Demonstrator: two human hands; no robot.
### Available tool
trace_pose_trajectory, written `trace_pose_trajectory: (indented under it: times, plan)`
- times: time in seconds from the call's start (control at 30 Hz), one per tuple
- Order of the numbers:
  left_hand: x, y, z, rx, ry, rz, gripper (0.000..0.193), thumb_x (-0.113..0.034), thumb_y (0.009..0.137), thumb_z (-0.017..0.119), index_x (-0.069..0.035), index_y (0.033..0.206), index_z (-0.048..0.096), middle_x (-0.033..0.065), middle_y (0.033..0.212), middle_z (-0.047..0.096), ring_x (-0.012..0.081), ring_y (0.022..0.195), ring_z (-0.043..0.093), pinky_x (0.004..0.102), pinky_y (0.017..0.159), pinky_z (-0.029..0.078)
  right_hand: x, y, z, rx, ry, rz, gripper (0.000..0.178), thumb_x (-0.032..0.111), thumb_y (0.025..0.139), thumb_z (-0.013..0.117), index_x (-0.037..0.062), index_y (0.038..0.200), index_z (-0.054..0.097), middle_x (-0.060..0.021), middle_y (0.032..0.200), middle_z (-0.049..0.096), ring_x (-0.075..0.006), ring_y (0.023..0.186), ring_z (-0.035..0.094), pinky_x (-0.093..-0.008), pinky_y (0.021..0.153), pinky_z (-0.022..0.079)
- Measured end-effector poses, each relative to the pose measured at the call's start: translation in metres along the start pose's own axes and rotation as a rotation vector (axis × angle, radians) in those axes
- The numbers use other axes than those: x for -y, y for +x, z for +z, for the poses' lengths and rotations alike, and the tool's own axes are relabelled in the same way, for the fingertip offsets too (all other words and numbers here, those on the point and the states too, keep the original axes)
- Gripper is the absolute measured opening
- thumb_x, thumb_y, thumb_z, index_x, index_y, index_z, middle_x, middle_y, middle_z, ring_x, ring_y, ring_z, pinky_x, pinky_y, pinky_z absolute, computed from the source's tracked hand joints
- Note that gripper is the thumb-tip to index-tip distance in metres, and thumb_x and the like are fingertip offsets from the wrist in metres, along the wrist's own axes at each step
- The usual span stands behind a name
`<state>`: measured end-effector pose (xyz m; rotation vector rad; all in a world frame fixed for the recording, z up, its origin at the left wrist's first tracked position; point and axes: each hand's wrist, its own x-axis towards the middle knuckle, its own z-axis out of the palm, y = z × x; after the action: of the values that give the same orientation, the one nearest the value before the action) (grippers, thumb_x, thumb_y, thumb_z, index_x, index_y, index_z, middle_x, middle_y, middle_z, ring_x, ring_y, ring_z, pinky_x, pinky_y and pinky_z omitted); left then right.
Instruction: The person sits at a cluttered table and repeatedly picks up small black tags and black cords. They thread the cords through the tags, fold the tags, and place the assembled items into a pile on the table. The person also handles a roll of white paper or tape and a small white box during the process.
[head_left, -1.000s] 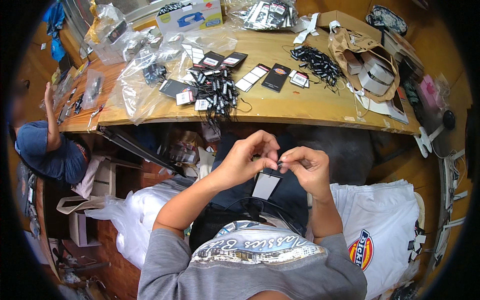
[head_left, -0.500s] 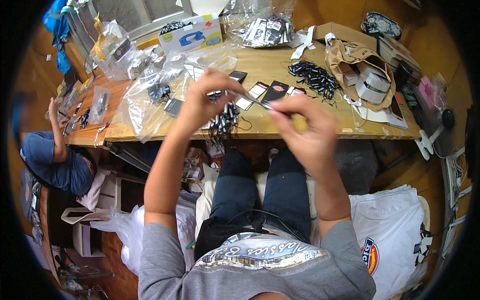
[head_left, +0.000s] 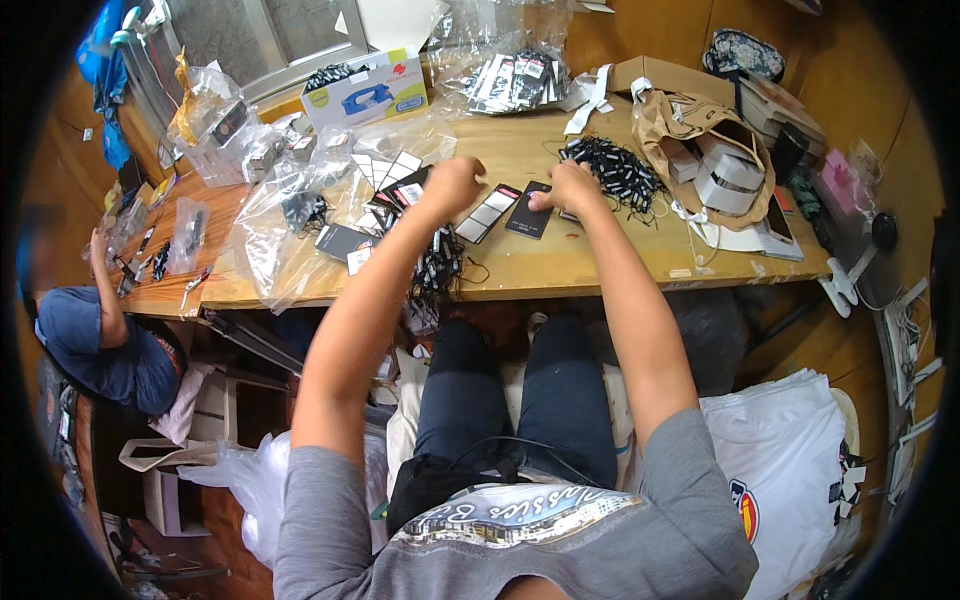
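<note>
Both hands have moved out over the table (head_left: pixel 520 272) since half a second ago, when they were raised nearer the body and close together, with something thin and dark stretched between them. Now they are apart, and nothing visible spans the gap. Left hand (head_left: pixel 455 188) is curled, fingers bent in, just beside the fanned cards (head_left: pixel 385 178); whether anything is inside it I cannot tell. Right hand (head_left: pixel 575 187) is bent with its thumb over the upper end of the black card (head_left: pixel 528 213); fingers and thumb look narrow rather than spread, but I cannot tell whether they pinch the card or only hover.

Black card lies flat on the table, beside the pale card (head_left: pixel 485 215), the two tilted alike. Left cords (head_left: pixel 437 262) lie heaped at the near edge, below the left wrist; right cords (head_left: pixel 618 172) lie just beyond the right hand.

As I judge it, picking up a flat card goes best by sliding it a little or tipping one edge before pinching, so only one comes up. Cords probably tangle easily, so drawing a single one by its end, slowly, should keep the heap from dragging. Loose ends at the near edge could catch a sleeve or slip off.
</note>
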<state>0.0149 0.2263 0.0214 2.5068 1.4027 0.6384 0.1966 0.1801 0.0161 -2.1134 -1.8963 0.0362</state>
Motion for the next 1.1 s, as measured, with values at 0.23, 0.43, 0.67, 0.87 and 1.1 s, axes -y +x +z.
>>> trace_pose_trajectory:
  times: [0.23, 0.43, 0.67, 0.87, 1.1]
  plan:
    - [-0.005, 0.035, 0.042, 0.099, 0.045, -0.298, 0.058, -0.03, 0.046, 0.08, 0.002, 0.089, 0.056, 0.02, 0.092, 0.058, 0.0312, 0.089, 0.055, 0.0359, 0.074, 0.045, -0.018, 0.038, 0.015, 0.085, 0.149, 0.104, 0.038, 0.028, 0.05, 0.078, 0.0024, 0.071, 0.06, -0.0151, 0.094, 0.057, -0.0279, 0.094, 0.051, -0.0346, 0.078, 0.041]
    - [0.003, 0.031, 0.035, -0.098, -0.032, -0.303, 0.035, -0.023, 0.058, 0.074, 0.001, 0.079, 0.061, 0.0227, 0.084, 0.058, 0.0339, 0.081, 0.057, 0.0368, 0.07, 0.045, -0.01, 0.021, 0.014, -0.065, 0.0, 0.094, 0.06, 0.032, 0.051, 0.077, -0.0028, 0.096, 0.057, -0.0141, 0.089, 0.059, -0.0291, 0.085, 0.056, -0.035, 0.077, 0.043]
    - [-0.006, 0.024, 0.014, -0.366, -0.434, -0.314, 0.019, -0.017, 0.073, 0.057, -0.001, 0.082, 0.062, 0.02, 0.077, 0.06, 0.0288, 0.072, 0.059, 0.0336, 0.065, 0.044, -0.018, 0.046, 0.019, -0.063, 0.415, 0.002, 0.051, 0.021, 0.049, 0.079, 0.0003, 0.089, 0.056, -0.0135, 0.086, 0.06, -0.0264, 0.082, 0.057, -0.0348, 0.073, 0.044]
    - [-0.017, 0.021, -0.009, -0.461, -0.641, -0.274, 0.019, -0.01, 0.077, 0.053, 0.004, 0.088, 0.059, 0.0102, 0.076, 0.061, 0.014, 0.065, 0.055, 0.0263, 0.059, 0.043, -0.025, 0.071, 0.015, -0.143, 0.821, -0.051, 0.035, 0.007, 0.052, 0.075, 0.003, 0.083, 0.057, -0.01, 0.074, 0.061, -0.0185, 0.067, 0.058, -0.0301, 0.063, 0.045]
    - [-0.025, 0.01, -0.011, -0.533, -0.853, -0.114, 0.023, -0.007, 0.077, 0.053, 0.004, 0.097, 0.057, 0.0117, 0.082, 0.062, 0.0135, 0.07, 0.056, 0.0253, 0.064, 0.043, -0.009, 0.048, -0.038, 0.016, 1.051, -0.259, 0.013, 0.0, 0.061, 0.068, 0.0005, 0.073, 0.061, -0.0043, 0.066, 0.059, -0.0097, 0.055, 0.054, -0.0222, 0.044, 0.043]
